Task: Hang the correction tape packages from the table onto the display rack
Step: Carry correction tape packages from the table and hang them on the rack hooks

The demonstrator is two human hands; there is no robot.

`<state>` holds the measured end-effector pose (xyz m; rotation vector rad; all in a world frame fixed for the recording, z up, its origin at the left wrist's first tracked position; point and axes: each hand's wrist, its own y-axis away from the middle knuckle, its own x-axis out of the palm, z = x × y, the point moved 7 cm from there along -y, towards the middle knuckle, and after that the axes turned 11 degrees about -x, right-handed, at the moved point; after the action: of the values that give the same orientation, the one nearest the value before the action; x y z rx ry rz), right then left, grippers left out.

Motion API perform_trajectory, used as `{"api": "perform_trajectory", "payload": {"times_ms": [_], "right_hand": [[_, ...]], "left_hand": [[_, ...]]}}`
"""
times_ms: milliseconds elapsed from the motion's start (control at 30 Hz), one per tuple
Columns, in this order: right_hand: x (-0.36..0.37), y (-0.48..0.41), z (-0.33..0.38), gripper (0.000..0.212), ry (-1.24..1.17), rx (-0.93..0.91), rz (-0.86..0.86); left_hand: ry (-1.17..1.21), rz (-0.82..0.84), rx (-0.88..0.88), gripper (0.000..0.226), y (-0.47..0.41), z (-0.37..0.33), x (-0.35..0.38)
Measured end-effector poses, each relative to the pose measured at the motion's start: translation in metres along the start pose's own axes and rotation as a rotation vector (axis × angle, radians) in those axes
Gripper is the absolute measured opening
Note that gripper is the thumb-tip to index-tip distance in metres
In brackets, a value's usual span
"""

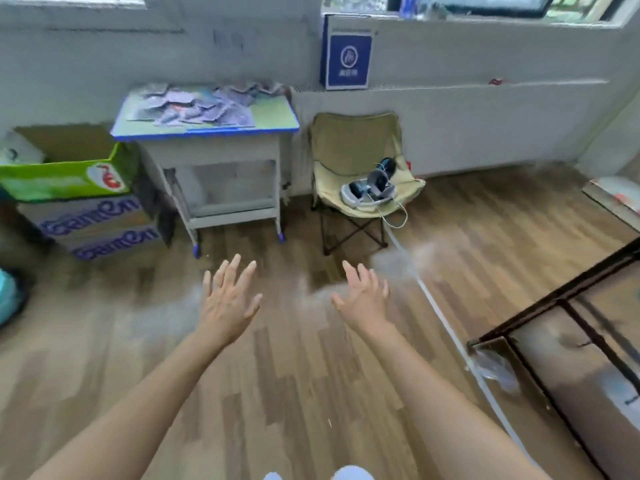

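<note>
Left grip (230, 299): being held out over the wooden floor (294, 393); fingers are being kept straight and spread; released, nothing is being grasped.
Right grip (363, 299): being held out beside the left one, apart from it; fingers are being kept extended and loose; released, nothing is being grasped.
Correction tape packages (194, 107): being carried in a loose overlapping pile on the bench top by the wall; well apart from the 2 grips; too blurred for a count.
Bench (207, 131): blue-edged; being flanked by stacked cardboard boxes (86, 220) and a folding chair (353, 140).
Headset (369, 188): being borne on the chair seat.
Dark metal frame (554, 299): being cut off at the right edge; whether it is the display rack cannot be told.
</note>
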<state>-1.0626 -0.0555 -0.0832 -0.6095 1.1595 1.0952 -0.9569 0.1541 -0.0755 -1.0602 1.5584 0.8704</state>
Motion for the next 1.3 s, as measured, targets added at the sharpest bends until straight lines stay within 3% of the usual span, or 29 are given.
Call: {"api": "perform_trajectory", "payload": {"times_ms": [167,500,933,1300], "right_hand": [[0.009,-0.079,0.079,0.067,0.014,-0.115,0.038],[-0.003,-0.289,0.164,0.065,0.024,-0.288,-0.014],[-0.018,-0.537,0.213,0.064,-0.004,-0.32,0.023],[0.009,-0.737,0.258,0.062,-0.036,-0.197,0.019]], "left_hand": [[0.031,-0.038,-0.141,0.06,-0.057,0.071,-0.019],[0.007,-0.08,-0.29,0.061,-0.235,0.131,-0.042],[0.064,-0.029,-0.374,0.061,-0.464,0.165,-0.041],[0.088,-0.024,-0.27,0.061,-0.693,0.219,-0.053]]}}
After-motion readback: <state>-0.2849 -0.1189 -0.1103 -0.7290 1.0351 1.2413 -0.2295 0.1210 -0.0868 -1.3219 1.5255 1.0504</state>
